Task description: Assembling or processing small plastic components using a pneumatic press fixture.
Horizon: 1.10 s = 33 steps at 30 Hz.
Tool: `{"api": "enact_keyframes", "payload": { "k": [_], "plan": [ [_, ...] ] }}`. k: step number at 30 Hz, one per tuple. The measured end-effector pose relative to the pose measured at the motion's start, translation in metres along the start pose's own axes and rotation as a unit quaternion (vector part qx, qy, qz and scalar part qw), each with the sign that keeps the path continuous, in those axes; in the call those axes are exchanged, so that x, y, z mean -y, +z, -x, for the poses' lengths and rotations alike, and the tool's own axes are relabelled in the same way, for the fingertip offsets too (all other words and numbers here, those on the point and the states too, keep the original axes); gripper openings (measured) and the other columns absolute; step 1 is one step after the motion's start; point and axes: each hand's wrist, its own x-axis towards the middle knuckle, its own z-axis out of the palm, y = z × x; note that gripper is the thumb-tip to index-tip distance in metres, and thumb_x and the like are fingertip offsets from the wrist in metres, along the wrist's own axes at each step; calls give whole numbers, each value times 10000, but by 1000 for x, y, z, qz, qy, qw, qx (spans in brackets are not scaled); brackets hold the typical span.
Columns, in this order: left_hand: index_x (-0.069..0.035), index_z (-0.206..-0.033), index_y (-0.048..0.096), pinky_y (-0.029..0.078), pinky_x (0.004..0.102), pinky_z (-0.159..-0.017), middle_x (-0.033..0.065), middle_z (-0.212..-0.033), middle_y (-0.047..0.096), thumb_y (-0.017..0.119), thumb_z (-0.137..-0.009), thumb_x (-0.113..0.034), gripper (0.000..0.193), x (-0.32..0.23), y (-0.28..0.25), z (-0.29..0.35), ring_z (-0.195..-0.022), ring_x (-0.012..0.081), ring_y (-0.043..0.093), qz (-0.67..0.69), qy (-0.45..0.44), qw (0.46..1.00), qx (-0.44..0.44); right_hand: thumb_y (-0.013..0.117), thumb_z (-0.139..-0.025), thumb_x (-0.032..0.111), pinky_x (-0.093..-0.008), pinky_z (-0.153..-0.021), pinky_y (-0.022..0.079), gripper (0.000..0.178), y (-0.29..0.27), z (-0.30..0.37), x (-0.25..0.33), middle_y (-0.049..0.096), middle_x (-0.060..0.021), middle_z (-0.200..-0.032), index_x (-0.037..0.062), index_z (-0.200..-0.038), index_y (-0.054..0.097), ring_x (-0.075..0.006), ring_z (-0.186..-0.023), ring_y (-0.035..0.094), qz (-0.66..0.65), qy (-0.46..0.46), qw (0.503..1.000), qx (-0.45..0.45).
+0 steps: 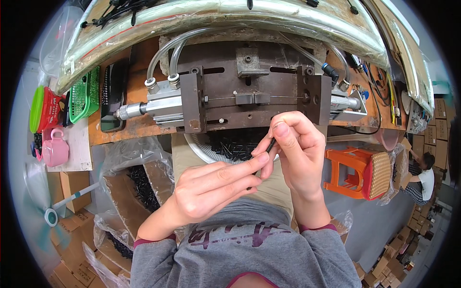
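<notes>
A thin black rod-like piece (271, 145) runs between my two hands, in front of the metal fixture. My right hand (300, 146) pinches its upper part between thumb and fingers. My left hand (211, 189) has its fingers closed around the lower part, and a small black end shows below the fingertips. Much of the piece is hidden by fingers, so its exact kind is unclear. Beyond the hands, the dark metal fixture (223, 103) carries a small split block (252, 99) at its middle, with a thin rod reaching it from each side.
Many black pieces (235, 144) lie in a container below the fixture. Cylinders with clear hoses (163, 53) flank it. An open carton (129, 197) of black parts stands left, near a fan (51, 217). An orange stool (357, 173) is at right; a person (425, 180) sits farther off.
</notes>
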Motion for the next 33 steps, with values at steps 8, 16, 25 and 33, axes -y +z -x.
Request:
{"api": "enact_keyframes", "payload": {
  "k": [8,16,25,33],
  "plan": [
    [-1,-876,737,538,259,-568,168,-1121,683,829,-620,-107,293,-1,-1,0,-650,176,661,-2,-9,1000,4,485,-1003,116,-228,-405,476,174,1,0,1,660,-184,-734,-42,-965,546,-149,-459,595,-1,5,1000,-7],
    [0,-905,720,558,289,-643,179,-1199,645,821,-604,-75,326,2,-7,-15,-799,229,684,-23,-87,995,-49,669,-880,20,-188,-502,436,148,-4,-34,42,672,-60,-795,-18,-1020,637,-51,-624,589,223,-138,962,-75],
    [-26,-877,672,549,307,-682,153,-1231,636,791,-646,-104,271,20,26,-26,-795,238,682,-219,-50,974,-26,649,-770,-18,-319,-696,530,152,-1,-171,116,650,-111,-878,-17,-922,644,-230,-815,645,756,-467,458,35],
    [-52,-861,669,533,284,-641,123,-1245,635,794,-650,-127,257,22,28,-33,-717,202,672,-237,-58,970,-6,704,-731,-10,-381,-866,519,394,-22,-246,106,663,-114,-1082,40,-1111,611,-288,-1024,627,871,-255,401,124]
  ]
}}
